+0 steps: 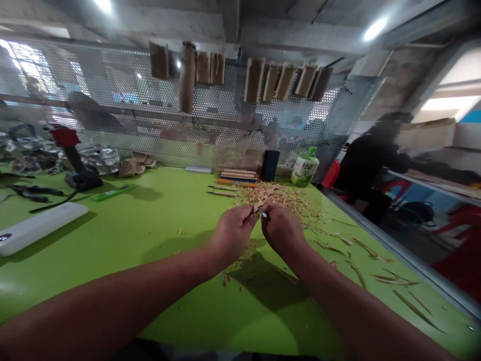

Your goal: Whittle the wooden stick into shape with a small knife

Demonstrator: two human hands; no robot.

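My left hand (233,231) is closed around the near end of a thin, pale tan carved wooden piece (267,196), which points away from me. Right beside it, my right hand (282,228) is a closed fist around a small carving knife (265,214); only a shiny bit of metal shows, and the fingers hide the rest. Both hands meet just above the green table (165,220), close to a heap of curled wood shavings (296,198). Two thin pencil-like tools (222,191) lie left of the heap.
A green-capped bottle (305,168) and a dark upright box (269,165) stand behind the shavings. At left are a cordless drill (71,155), pliers (35,192), a green cutter (113,193) and a long white case (43,228). A person (370,160) sits at right.
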